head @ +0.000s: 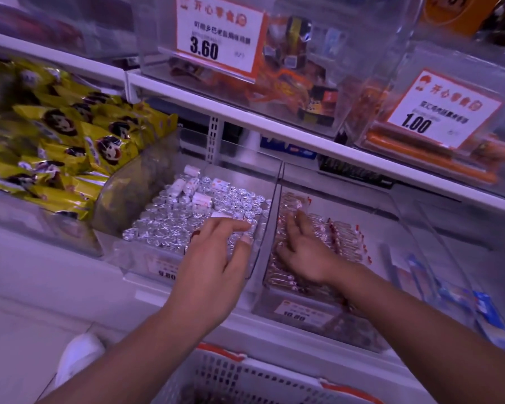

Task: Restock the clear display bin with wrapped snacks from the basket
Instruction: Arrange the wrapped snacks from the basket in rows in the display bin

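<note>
Down at the centre of the shelf, the right hand (306,252) lay with fingers spread flat on the wrapped snacks (344,237) in the clear display bin (274,199), the left hand (216,258) hovered loose-fingered at nine o'clock, the basket (245,377) waited at six o'clock, and those light, crinkly, slippery packs looked best pinched mid-body.

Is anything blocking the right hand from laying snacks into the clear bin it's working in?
Nothing visible does. The right hand already rests with fingers spread on the wrapped snacks inside the open-topped clear bin. The left hand hovers over the neighbouring silver-foil bin.
</note>
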Tool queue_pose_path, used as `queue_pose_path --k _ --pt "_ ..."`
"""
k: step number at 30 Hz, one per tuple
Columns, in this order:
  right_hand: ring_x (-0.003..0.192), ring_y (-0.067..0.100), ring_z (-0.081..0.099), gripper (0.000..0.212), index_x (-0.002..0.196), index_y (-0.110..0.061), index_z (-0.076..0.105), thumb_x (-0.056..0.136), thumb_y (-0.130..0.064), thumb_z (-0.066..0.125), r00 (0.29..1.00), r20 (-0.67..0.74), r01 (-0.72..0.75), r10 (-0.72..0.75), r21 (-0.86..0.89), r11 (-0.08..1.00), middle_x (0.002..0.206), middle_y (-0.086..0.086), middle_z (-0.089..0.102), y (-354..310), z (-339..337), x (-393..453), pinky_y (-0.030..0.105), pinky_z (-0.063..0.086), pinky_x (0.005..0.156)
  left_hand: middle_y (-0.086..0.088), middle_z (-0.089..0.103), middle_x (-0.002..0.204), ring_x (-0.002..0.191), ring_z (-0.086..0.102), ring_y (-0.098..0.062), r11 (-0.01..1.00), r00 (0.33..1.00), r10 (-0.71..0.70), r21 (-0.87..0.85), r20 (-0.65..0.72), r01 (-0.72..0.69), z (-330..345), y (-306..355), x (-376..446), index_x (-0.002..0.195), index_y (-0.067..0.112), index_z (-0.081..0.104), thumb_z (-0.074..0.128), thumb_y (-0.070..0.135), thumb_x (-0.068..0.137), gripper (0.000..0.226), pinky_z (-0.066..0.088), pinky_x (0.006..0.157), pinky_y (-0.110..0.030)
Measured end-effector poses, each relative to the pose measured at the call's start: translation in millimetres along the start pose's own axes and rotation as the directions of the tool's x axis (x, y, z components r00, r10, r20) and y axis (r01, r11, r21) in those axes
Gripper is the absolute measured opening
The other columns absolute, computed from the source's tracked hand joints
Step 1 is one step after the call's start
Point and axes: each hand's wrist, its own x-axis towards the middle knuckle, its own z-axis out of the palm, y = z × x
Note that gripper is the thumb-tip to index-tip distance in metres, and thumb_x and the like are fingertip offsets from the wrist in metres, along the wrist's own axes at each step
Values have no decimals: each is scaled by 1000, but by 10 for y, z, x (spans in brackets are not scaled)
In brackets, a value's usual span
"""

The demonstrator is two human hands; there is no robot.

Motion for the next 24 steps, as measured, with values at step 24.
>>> queue_pose_path --k 24 --pt "151 26 -17 67 157 -17 -4 104 -49 21 995 -54 78 -89 -184 980 166 6 -9 -14 -118 -87 47 -3 119 7 43 146 128 49 -19 971 979 143 169 147 -167 237 -3 -127 151 29 28 54 28 97 60 43 103 -44"
